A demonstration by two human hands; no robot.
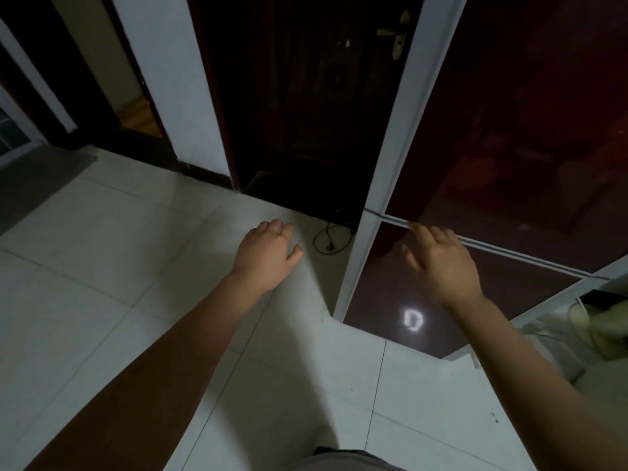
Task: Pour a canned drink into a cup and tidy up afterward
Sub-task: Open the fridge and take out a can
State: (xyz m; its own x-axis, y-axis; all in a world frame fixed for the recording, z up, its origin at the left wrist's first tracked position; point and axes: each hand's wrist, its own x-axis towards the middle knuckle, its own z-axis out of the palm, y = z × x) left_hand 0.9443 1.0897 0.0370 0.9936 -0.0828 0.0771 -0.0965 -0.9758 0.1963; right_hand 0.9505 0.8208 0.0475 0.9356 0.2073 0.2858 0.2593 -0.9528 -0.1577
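While the room lies dim, the person stands over a pale tiled floor (102,266) with both bare arms stretched forward. The right hand (441,263) reaches to a tall fridge (509,130) with dark red glossy doors framed in white. Its fingertips (415,228) touch the seam (509,249) between the upper and lower door, the fingers extended and slightly spread, the thumb out to the side; they lie against the edge but I cannot tell whether they hook into it. The hand grasps nothing else.

The left hand (268,253) hovers over the floor, just left of the fridge's white corner. Its fingers are loosely curled under, relaxed, and hold nothing.

Neither a can nor a cup shows anywhere; where the drink is, I cannot tell. Both fridge doors look closed.

A bright spot of light (413,320) reflects off the lower door. Behind the fridge's left side stands a dark wooden door (306,96) with a brass handle (396,39). A thin dark cord (331,237) loops on the tiles at the foot of that door, between the left hand and the fridge. A white wall (170,79) runs left of the door, and a grey mat (40,181) lies at the far left. At the right edge, something pale with white cables sits low beside the fridge, too blurred to name.
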